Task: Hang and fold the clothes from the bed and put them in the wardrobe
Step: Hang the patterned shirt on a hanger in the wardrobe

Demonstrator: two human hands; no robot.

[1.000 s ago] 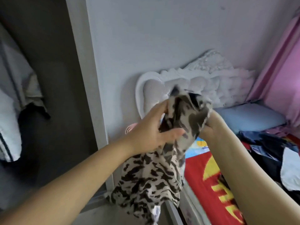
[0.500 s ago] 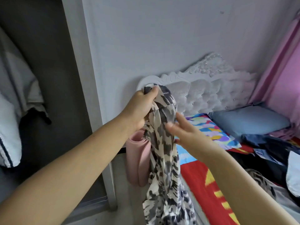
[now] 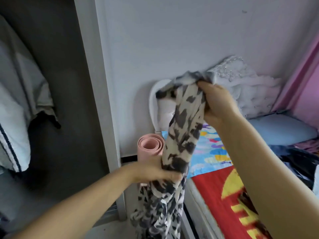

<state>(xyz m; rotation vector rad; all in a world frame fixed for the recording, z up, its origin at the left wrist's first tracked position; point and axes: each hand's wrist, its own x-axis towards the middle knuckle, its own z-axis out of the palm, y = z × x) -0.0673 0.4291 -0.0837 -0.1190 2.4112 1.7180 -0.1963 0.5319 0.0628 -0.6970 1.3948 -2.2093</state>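
Observation:
A cream garment with dark animal-print blotches [image 3: 183, 131] hangs bunched in a long strand in front of me. My right hand [image 3: 218, 102] grips its top end, up by the headboard. My left hand [image 3: 155, 171] grips the strand lower down, with the rest of the cloth trailing toward the floor. The open wardrobe [image 3: 57, 83] is at the left, dark inside, with a grey and white garment [image 3: 15, 109] hanging in it. The bed [image 3: 222, 200], with a red and yellow cover, lies at the right and carries a heap of dark clothes [image 3: 300, 163].
A rolled pink mat [image 3: 150, 147] stands between the wardrobe frame [image 3: 100, 100] and the white tufted headboard [image 3: 246, 87]. A blue pillow [image 3: 279, 128] lies at the head of the bed. A pink curtain [image 3: 307, 69] hangs at the far right.
My right hand has taken over the garment's top end. My left hand has slid down from the top and now grips the cloth lower, pulling it into a long strand.

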